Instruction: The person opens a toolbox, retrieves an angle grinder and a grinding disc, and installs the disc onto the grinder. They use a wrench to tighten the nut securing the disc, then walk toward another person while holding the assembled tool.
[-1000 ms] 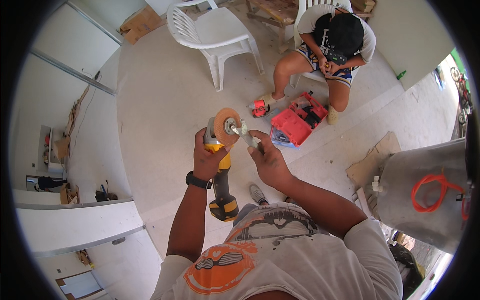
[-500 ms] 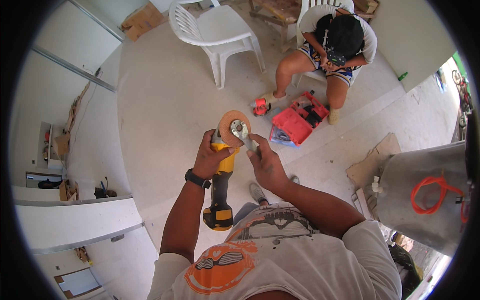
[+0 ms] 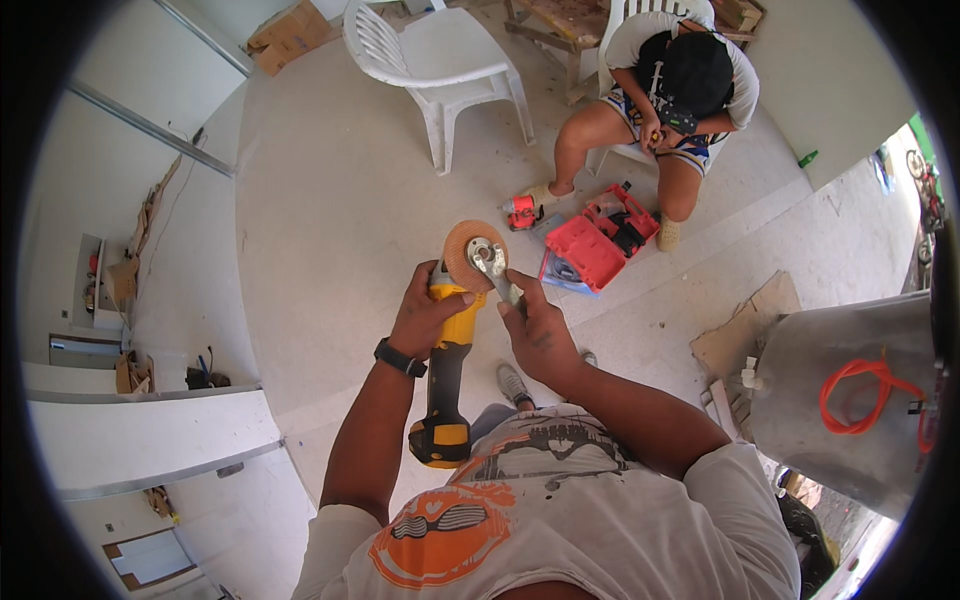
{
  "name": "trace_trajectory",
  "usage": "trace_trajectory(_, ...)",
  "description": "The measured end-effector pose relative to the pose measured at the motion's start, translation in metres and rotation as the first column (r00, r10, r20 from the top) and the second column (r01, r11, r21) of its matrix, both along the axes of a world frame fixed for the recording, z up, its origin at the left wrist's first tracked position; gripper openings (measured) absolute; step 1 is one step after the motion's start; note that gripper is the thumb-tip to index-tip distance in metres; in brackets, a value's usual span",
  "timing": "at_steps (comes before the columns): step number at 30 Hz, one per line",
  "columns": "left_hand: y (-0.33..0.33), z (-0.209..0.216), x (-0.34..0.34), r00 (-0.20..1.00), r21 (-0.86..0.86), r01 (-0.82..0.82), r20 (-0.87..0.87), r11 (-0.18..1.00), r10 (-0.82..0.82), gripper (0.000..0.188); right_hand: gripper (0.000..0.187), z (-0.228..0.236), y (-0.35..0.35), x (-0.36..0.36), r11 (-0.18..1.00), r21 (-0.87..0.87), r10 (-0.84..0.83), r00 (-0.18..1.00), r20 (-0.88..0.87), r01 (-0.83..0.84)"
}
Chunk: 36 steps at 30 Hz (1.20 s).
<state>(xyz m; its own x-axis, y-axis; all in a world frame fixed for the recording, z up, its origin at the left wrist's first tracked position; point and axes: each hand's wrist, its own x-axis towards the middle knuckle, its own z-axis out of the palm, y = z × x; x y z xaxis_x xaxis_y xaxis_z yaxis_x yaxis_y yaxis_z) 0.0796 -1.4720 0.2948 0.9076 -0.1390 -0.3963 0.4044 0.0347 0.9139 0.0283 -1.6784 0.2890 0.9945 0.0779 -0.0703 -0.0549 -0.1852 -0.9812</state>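
Note:
A yellow and black angle grinder (image 3: 450, 370) is gripped near its head by my left hand (image 3: 425, 312), its battery end hanging down toward my shirt. A round tan-brown disc (image 3: 461, 262) is mounted on the head and faces up. Between thumb and fingers, my right hand (image 3: 541, 330) pinches a metal spanner wrench (image 3: 496, 266). The wrench's forked end lies over the nut at the disc's centre; whether its pins sit in the nut's holes I cannot tell. My left thumb rests just below the disc's edge.
Ahead, a person (image 3: 665, 110) sits on a white chair, handling something small. By that person's feet are an open red tool case (image 3: 590, 250) and a red power tool (image 3: 522, 213). A white plastic chair (image 3: 450, 60) stands farther left. At right is a metal tank (image 3: 840, 390) with an orange hose (image 3: 850, 395).
The forked wrench end has shifted slightly right and down on the disc, uncovering more of the centre nut. The grinder has moved a little to the right in view.

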Motion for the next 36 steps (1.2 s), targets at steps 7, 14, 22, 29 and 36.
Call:
trace_trajectory(7,-0.004,0.002,-0.002,1.000,0.013,0.009,0.017,1.000,-0.009,0.079,0.048,-0.009,-0.012,0.004,0.992,-0.129,0.029,0.981,0.193,-0.004)
trace_trajectory(14,-0.006,-0.005,-0.004,1.000,0.047,0.021,0.017,0.999,-0.022,0.079,0.049,-0.009,-0.018,-0.002,0.991,-0.112,0.070,0.998,0.006,-0.069)
trace_trajectory(22,-0.001,-0.007,-0.004,0.998,0.033,0.060,-0.031,0.998,-0.059,0.078,0.045,-0.005,-0.050,0.016,0.996,-0.067,0.066,0.990,0.127,-0.058)
trace_trajectory(29,0.010,-0.001,-0.009,0.967,-0.138,0.185,-0.149,0.973,-0.205,0.079,0.041,0.018,-0.112,0.064,0.843,-0.349,0.496,0.843,0.207,-0.409)
trace_trajectory(36,0.004,0.004,-0.018,0.939,-0.183,0.231,-0.216,0.956,-0.268,0.080,0.041,0.032,-0.117,0.084,0.750,-0.341,0.655,0.708,0.264,-0.566)
